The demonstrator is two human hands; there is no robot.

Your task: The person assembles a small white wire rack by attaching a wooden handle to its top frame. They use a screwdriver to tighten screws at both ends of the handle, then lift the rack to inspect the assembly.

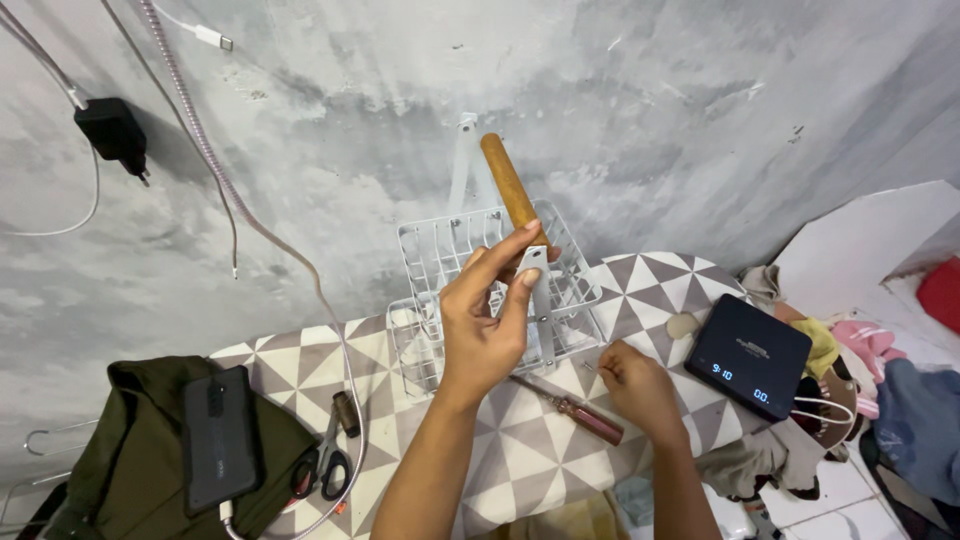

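Note:
My left hand [485, 320] is raised and pinches the white metal bracket [533, 262] at the base of a wooden handle [508, 185], which sticks up and back from a white wire basket [480, 285]. The basket stands on a table with a grey-and-white triangle cloth [520, 450], against the wall. My right hand [637, 385] rests on the cloth with its fingers curled, right of a brown-handled screwdriver [575, 410]. Something small may lie under its fingertips, but I cannot make it out.
Black scissors [325, 460] and a dark phone [220, 435] on a green garment [120, 450] lie at the left. A black digital scale [748, 355] sits at the table's right end, beside piled clothes [860, 360]. Cables and a black charger [112, 130] hang on the grey wall.

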